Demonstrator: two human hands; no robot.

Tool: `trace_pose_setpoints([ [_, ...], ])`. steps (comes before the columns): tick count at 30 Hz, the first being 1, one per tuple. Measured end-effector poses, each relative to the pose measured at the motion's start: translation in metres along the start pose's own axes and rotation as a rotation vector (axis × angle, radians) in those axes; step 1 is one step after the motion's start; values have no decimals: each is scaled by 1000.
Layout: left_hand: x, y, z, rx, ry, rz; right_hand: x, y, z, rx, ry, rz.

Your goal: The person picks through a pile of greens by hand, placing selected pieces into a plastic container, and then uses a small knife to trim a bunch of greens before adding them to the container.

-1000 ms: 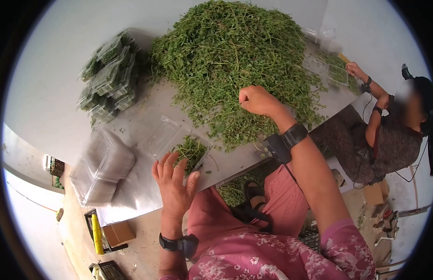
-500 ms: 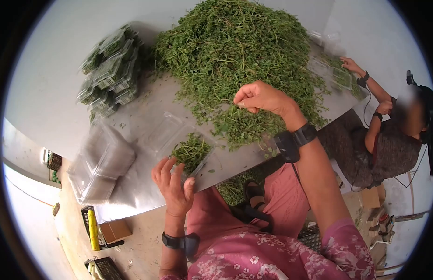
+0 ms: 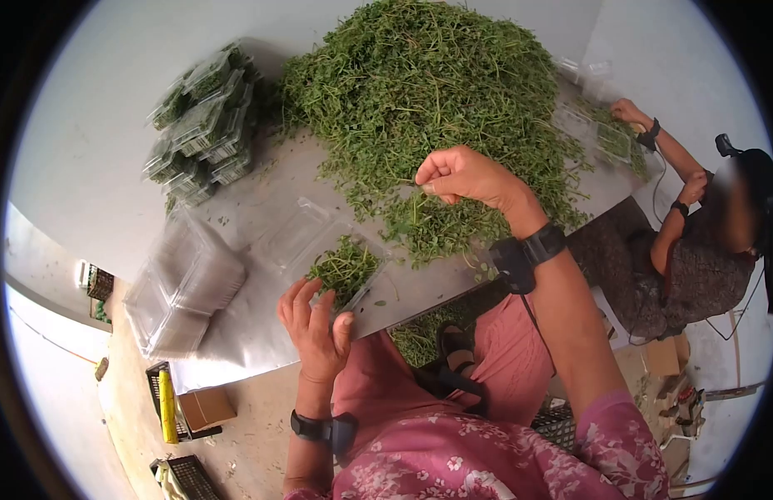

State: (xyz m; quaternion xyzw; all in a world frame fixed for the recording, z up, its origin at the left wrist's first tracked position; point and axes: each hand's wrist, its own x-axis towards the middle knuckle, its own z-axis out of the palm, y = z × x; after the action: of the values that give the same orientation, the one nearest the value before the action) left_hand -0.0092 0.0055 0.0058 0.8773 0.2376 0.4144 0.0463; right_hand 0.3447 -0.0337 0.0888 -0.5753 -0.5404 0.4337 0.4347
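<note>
Nearest, the left hand [image 3: 315, 333] lies open with fingers spread, its tips touching the near edge of a clear box [image 3: 340, 268] partly filled with greens, at the table's [image 3: 236, 342] near edge. Farther right, the right hand [image 3: 461, 177] is pinched closed, apparently on a few sprigs [image 3: 426, 198], over the near fringe of the herb pile [image 3: 420, 83]. The work shown is portioning herbs by the pinch.

No legible text, label, brand or number: none on the clamshell [image 3: 340, 267], packs [image 3: 205, 125], wristband [image 3: 543, 243] or box [image 3: 205, 408].
</note>
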Motion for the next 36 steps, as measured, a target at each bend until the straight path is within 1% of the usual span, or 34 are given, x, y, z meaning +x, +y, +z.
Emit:
trace_pose_setpoints([
  [1,0,0,0,1,0,-1,0,1,1,-26,15,2],
  [4,0,1,1,7,7,-8,-4,-6,7,114,-13,-30],
  [7,0,2,1,15,15,-25,1,-5,8,23,39,-69],
  [10,-1,1,1,22,20,-8,5,-3,14,-3,95,-101],
  [13,0,2,1,23,26,-9,2,-13,16,-37,97,-126],
  [16,1,4,-1,16,21,-26,8,-9,23,-184,165,-106],
  [19,4,7,-3,6,22,-33,5,-20,27,-86,106,-139],
  [22,11,15,-9,3,18,-44,5,-24,33,-85,80,-169],
  [29,41,29,-10,-109,24,-43,10,-31,56,34,-41,-160],
  [32,53,35,-7,-212,3,-136,7,-41,65,45,-101,-154],
  [36,60,33,3,-303,-27,-201,9,-40,73,103,-136,-174],
])
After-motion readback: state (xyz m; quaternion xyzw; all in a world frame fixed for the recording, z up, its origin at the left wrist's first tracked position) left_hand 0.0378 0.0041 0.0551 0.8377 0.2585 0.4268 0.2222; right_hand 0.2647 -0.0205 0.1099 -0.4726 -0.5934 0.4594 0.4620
